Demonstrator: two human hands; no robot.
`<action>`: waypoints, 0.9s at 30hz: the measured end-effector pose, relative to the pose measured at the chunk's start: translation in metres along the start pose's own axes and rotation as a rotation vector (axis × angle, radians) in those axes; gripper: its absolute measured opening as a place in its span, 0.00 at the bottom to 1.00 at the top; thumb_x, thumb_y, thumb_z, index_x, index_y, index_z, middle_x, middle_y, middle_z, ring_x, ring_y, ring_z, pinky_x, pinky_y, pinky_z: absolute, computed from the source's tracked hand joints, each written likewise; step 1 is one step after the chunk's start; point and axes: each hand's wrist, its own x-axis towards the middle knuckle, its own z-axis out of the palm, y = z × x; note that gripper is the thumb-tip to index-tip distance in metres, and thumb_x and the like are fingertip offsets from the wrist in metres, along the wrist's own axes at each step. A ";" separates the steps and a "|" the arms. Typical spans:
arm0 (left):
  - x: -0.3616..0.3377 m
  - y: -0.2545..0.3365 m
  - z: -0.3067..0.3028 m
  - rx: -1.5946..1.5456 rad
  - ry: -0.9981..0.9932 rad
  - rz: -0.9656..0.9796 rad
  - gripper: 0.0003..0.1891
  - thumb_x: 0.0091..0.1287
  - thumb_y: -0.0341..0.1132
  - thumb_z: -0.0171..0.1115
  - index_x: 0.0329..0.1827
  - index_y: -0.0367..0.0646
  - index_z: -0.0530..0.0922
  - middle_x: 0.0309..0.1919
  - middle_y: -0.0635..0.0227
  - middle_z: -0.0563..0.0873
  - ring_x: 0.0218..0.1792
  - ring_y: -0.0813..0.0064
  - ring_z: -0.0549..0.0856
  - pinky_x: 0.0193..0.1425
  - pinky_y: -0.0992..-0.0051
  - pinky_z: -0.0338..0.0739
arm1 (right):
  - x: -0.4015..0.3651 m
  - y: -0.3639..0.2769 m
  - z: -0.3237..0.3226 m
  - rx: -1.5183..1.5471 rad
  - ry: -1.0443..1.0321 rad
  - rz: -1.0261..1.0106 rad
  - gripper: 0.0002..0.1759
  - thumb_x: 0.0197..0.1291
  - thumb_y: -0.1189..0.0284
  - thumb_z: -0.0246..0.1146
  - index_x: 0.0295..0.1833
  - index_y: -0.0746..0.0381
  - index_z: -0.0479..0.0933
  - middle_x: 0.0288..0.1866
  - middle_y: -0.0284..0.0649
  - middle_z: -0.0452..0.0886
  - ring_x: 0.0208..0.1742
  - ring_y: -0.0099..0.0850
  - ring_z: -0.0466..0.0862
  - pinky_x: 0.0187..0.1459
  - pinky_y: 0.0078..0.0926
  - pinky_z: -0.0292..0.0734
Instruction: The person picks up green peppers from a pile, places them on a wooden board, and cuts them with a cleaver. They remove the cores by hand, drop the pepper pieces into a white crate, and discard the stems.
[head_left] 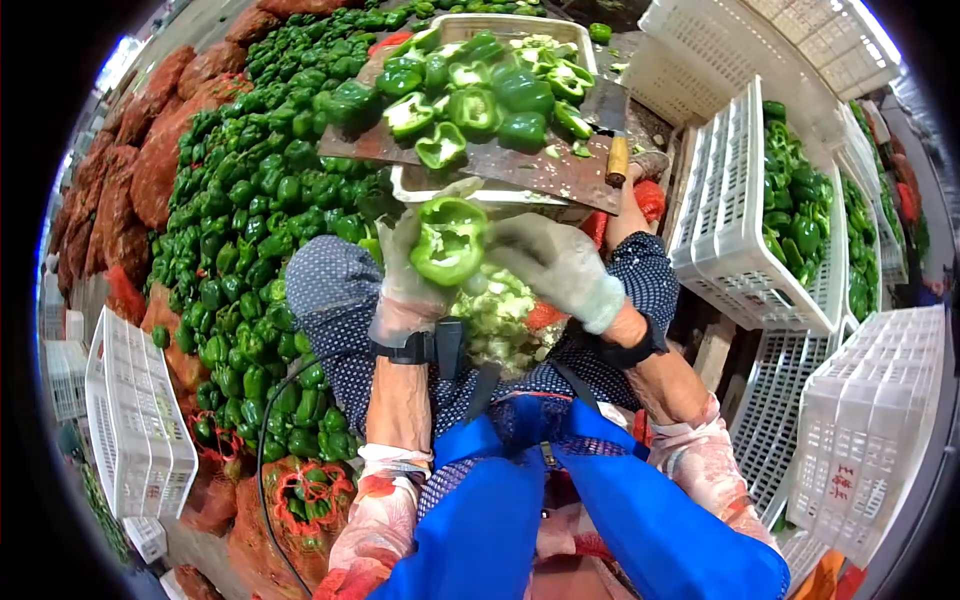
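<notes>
My left hand (405,265), in a pale glove, grips a halved green bell pepper (448,242) with its hollow inside showing. Just right of the pepper is my gloved right hand (560,265), fingers curled and slightly blurred; whatever they pinch is hidden. Below both hands lies a heap of pale pepper cores (500,325) between my knees. In front, whole and cut green peppers (472,110) cover part of a wooden board (500,172). A broad-bladed knife with a wooden handle (617,160) rests at the board's right end.
A big pile of green peppers (260,220) spreads to the left, bordered by full red mesh sacks (165,150). White crates stand right, one holding peppers (745,210), another (875,430) nearer. A white crate (140,420) sits at left. The board rests across a white tub (520,22).
</notes>
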 end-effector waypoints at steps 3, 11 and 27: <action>-0.002 -0.005 0.000 0.137 -0.008 -0.062 0.42 0.66 0.68 0.51 0.67 0.37 0.70 0.50 0.61 0.83 0.49 0.70 0.84 0.47 0.74 0.84 | 0.008 -0.019 0.016 -0.228 -0.058 -0.115 0.15 0.64 0.61 0.58 0.51 0.57 0.78 0.47 0.44 0.81 0.44 0.45 0.83 0.45 0.42 0.80; -0.006 -0.009 0.000 -0.080 -0.016 -0.030 0.39 0.68 0.62 0.51 0.68 0.34 0.68 0.55 0.56 0.82 0.52 0.67 0.83 0.57 0.67 0.80 | 0.009 -0.022 0.021 0.589 0.011 0.252 0.12 0.59 0.67 0.61 0.45 0.63 0.78 0.28 0.42 0.81 0.27 0.32 0.81 0.33 0.35 0.77; -0.003 -0.026 -0.039 -2.510 -0.123 -0.798 0.38 0.65 0.55 0.61 0.74 0.46 0.63 0.76 0.64 0.61 0.74 0.49 0.60 0.79 0.45 0.43 | 0.007 0.006 -0.005 0.618 0.082 -0.089 0.27 0.62 0.65 0.66 0.64 0.64 0.71 0.43 0.39 0.84 0.36 0.27 0.83 0.35 0.29 0.79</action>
